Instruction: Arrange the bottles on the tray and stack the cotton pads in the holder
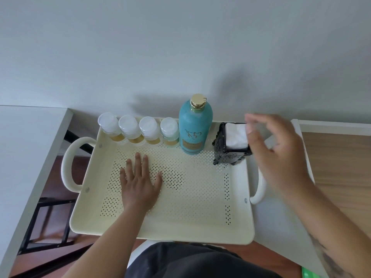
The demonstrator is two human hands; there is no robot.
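Inside, tray (236,227) holds 5 bottles (138,130), holder (230,153) of pads (235,136) (fingers (138,163) spread).

The tray (160,223) appeared to be matt cream-coated metal, perforated with fine holes, with smooth rounded handles. The four small bottles (138,130) were clear glossy plastic with translucent caps. The tall bottle (194,129) had a matt teal body and a shiny gold metallic cap. The holder (230,155) was glossy black with beaded edges. The cotton pads (235,136) looked soft, white and fibrous.
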